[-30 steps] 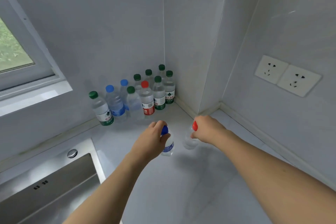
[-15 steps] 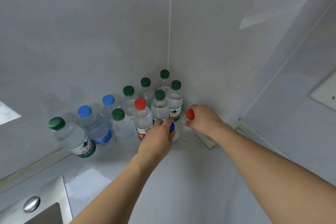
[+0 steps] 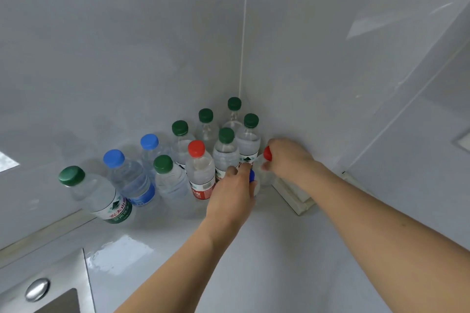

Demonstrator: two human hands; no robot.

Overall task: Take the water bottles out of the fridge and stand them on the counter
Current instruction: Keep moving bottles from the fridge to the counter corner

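Bottles both stand upright beneath their fingers just right of the red-capped bottle (image 3: 199,173): left hand (image 3: 232,194) grasps the blue-capped bottle (image 3: 252,176), right hand (image 3: 287,157) the red-capped one (image 3: 267,154), desk (image 3: 267,249) directly below.

Clear plastic bottle cluster (image 3: 178,180): six dark green caps, two blue, one red. Red-capped clear bottle (image 3: 201,173): red-white label. Leftmost green-capped clear bottle (image 3: 99,195): white-green label, red lettering. Front blue-capped clear bottle (image 3: 132,180): blue label. Glossy pale grey counter (image 3: 254,262), matching grey walls (image 3: 127,46).
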